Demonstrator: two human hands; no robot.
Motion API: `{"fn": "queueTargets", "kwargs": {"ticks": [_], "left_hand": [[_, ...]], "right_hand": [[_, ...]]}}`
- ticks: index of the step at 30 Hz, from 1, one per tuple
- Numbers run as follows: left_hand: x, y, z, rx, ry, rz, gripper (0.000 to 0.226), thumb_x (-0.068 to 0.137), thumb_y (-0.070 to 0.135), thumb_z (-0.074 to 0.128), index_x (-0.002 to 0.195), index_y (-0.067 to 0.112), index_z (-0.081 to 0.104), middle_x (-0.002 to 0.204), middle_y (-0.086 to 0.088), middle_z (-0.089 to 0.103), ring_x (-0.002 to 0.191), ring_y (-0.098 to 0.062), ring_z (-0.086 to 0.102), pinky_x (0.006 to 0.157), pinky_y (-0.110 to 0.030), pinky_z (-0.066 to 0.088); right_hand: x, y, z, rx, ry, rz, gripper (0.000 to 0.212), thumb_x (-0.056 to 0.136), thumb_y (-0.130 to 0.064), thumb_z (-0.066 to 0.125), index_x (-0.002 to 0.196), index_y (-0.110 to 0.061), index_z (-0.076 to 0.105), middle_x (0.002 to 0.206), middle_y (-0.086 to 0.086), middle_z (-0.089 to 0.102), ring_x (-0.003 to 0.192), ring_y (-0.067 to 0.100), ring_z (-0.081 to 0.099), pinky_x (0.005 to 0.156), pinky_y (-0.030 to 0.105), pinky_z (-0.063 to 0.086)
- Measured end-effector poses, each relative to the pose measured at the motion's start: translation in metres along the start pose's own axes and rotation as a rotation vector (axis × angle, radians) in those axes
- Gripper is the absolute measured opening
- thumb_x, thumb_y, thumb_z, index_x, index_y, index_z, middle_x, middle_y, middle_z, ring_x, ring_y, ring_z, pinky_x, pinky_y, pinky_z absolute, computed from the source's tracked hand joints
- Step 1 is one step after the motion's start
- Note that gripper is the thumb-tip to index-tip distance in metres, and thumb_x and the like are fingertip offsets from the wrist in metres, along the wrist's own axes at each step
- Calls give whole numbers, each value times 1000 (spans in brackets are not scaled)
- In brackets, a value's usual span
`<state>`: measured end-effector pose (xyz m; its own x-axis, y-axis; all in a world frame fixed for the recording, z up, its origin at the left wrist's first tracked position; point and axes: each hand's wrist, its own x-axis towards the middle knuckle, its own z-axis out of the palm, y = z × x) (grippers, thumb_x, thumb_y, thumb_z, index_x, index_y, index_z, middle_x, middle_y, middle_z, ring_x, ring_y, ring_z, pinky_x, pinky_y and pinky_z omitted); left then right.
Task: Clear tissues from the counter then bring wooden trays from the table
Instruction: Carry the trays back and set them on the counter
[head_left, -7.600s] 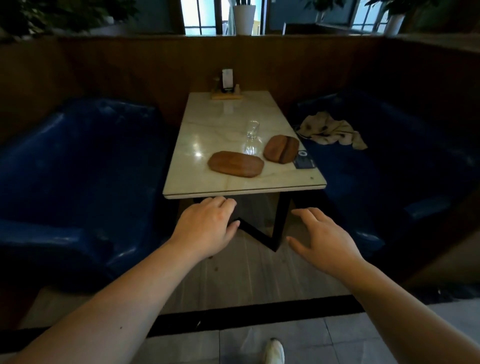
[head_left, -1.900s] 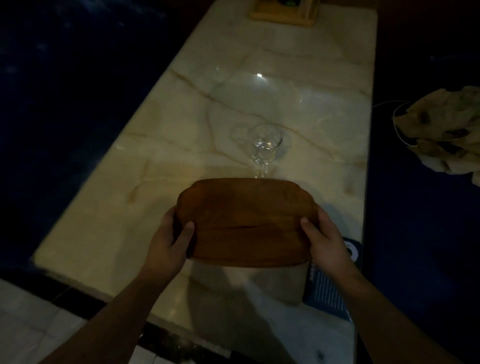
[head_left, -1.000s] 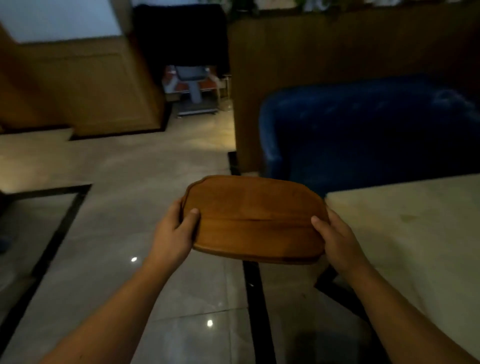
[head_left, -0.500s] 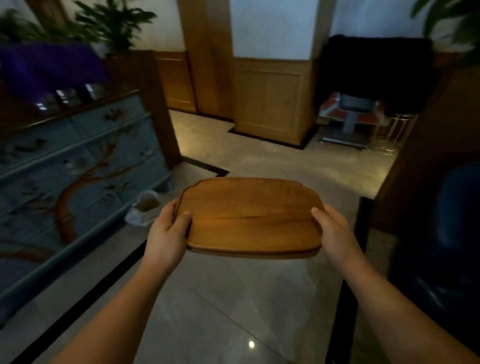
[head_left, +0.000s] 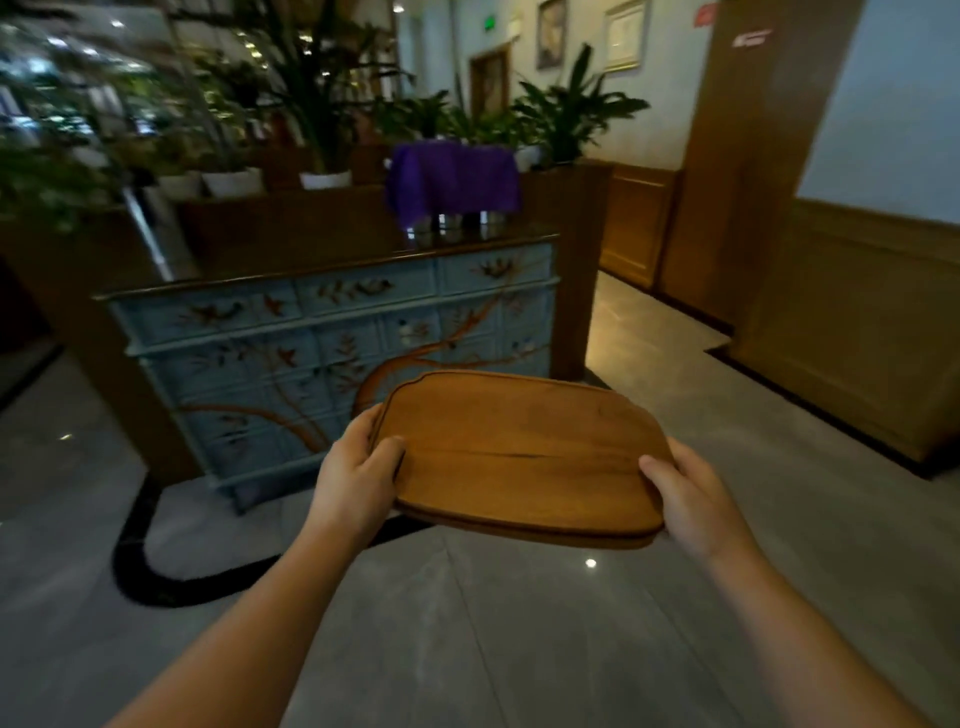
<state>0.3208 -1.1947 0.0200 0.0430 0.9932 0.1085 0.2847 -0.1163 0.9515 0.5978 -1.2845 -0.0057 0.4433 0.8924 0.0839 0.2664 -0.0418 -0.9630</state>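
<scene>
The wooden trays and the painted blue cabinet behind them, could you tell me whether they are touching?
Apart. The head view shows the wooden trays held in the air by the left hand and right hand, with grey floor between them and the blue cabinet.

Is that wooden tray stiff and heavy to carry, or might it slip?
The wooden tray looks rigid: it spans flat between the left hand and right hand without sagging. Probably moderately light, since fingers alone grip its ends. Its smooth, polished-looking surface might be slightly slippery.
</scene>
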Motion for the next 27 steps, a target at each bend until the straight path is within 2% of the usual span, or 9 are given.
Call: {"fn": "queueTargets", "kwargs": {"ticks": [2,6,9,12,14,16,19,24,27], "left_hand": [[11,-5,-10,-23,63,-28,27,93,22,47,118,28,53,86,-4,68,61,-19,59,55,-34,46],[47,-21,-36,-39,192,-93,25,94,25,47,117,30,53,89,-3,67,66,-19,60,55,-31,44],[84,-38,-54,-16,271,-112,26,93,25,46,118,28,53,87,1,65,65,-16,59,52,-27,41],[129,-54,-73,-38,305,-116,33,91,24,47,124,26,52,91,0,65,66,-15,60,52,-26,42],[171,-60,-87,-52,322,-130,38,90,24,47,128,27,48,99,-3,65,73,-18,61,56,-29,45],[223,-66,-102,-70,325,-133,38,90,23,46,128,27,49,99,-4,65,74,-21,62,58,-32,48],[265,-62,-113,-65,315,-114,33,92,20,44,123,27,51,88,-5,65,65,-21,58,55,-35,47],[357,-62,-135,-24,274,-107,35,96,22,41,131,24,44,99,0,60,81,-24,60,64,-34,49],[396,-63,-143,-36,257,-113,33,97,24,40,130,27,43,99,-4,62,76,-24,61,60,-33,50]], "right_hand": [[25,-3,18,-14,-68,-33,17,95,-32,48,103,-30,64,102,-1,67,99,23,62,86,45,50],[84,-16,71,-13,-185,-67,32,97,-34,45,118,-17,62,102,2,67,97,22,62,70,32,45],[131,-25,114,4,-239,-84,33,99,-34,41,121,-20,61,108,1,66,101,20,60,76,32,47],[179,-34,156,40,-269,-90,28,98,-38,40,111,-25,63,107,0,65,101,21,60,85,39,50],[210,-45,186,77,-283,-109,23,101,-28,39,99,-30,62,100,-7,64,94,12,60,77,31,49],[253,-55,220,73,-278,-117,22,101,-23,38,100,-30,59,98,-12,62,91,5,57,73,26,44],[287,-65,245,51,-298,-107,22,100,-26,40,99,-27,62,103,-4,65,95,15,60,80,36,46],[360,-79,302,68,-264,-57,26,99,-26,44,86,-25,66,97,-1,68,95,22,63,87,46,50],[398,-85,326,76,-265,-51,26,99,-31,44,87,-29,67,99,0,70,95,24,65,91,51,50]]}}
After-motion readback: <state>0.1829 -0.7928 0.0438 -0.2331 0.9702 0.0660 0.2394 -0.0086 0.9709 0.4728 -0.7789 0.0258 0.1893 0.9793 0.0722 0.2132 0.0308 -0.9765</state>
